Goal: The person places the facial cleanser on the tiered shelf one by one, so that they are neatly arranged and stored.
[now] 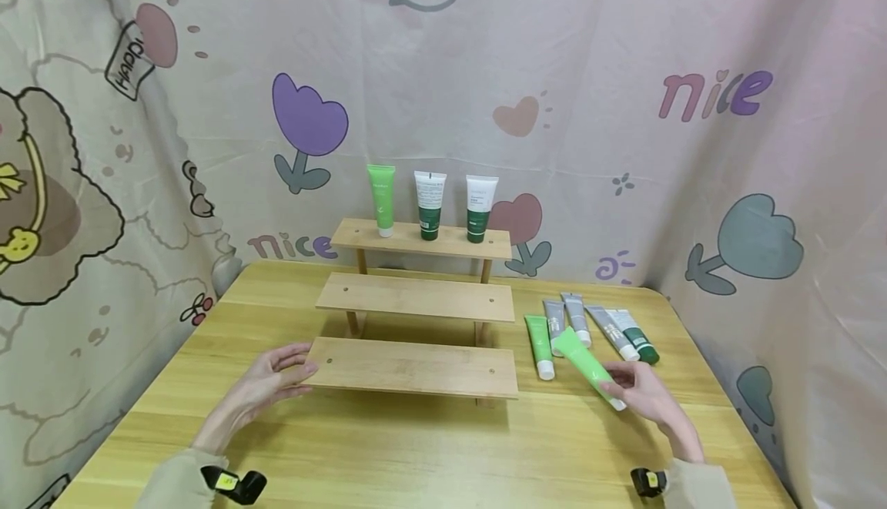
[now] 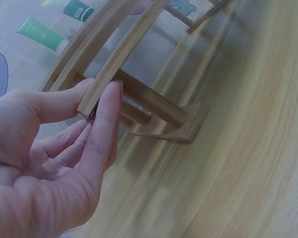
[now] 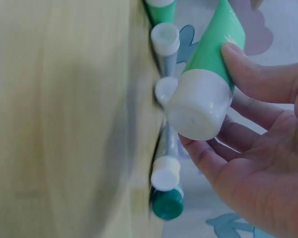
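Observation:
My left hand (image 1: 266, 380) pinches the left end of the lowest board of a three-step wooden display stand (image 1: 416, 366), thumb on top and fingers beneath, as the left wrist view shows. In my right hand (image 1: 644, 393) is a bright green squeeze tube (image 1: 585, 360) with a white cap, held near the cap between thumb and fingers and tilted. The right wrist view shows its white cap (image 3: 198, 105) facing the camera. Beyond the tube in hand, another green tube (image 1: 539, 346) lies on the table. On the top step stand a green tube (image 1: 383, 199) and two white-and-dark-green tubes (image 1: 430, 205).
Several grey tubes (image 1: 613, 332) lie right of the stand, with a white-and-green tube (image 1: 639, 337) at their right end. The middle step (image 1: 416, 297) and lowest step are bare. A printed curtain (image 1: 582, 47) hangs behind the wooden table (image 1: 388, 463).

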Motion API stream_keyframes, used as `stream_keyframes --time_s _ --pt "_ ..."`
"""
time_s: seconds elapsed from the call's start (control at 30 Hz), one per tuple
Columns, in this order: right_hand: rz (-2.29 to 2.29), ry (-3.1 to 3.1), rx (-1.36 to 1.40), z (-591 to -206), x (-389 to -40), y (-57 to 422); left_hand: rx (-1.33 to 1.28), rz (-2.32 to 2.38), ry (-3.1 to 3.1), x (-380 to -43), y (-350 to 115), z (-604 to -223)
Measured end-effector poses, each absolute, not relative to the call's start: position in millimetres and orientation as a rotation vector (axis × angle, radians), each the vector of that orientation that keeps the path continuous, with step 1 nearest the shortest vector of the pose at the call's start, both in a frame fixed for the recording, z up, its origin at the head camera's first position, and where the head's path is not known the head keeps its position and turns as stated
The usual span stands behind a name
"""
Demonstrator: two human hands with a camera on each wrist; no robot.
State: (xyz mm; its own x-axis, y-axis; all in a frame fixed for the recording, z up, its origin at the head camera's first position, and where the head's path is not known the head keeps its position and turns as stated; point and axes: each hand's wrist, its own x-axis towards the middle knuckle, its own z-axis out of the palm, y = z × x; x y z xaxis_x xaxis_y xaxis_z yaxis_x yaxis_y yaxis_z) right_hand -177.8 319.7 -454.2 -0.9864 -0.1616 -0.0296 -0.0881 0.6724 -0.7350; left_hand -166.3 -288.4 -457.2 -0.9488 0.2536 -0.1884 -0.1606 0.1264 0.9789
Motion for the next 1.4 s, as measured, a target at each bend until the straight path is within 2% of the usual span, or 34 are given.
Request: stream_keyframes --time_s 1.4 --pt "-1.804 2.561 -0.406 -382 -212 202 0.109 1.892 2.087 -168 -291 -457"
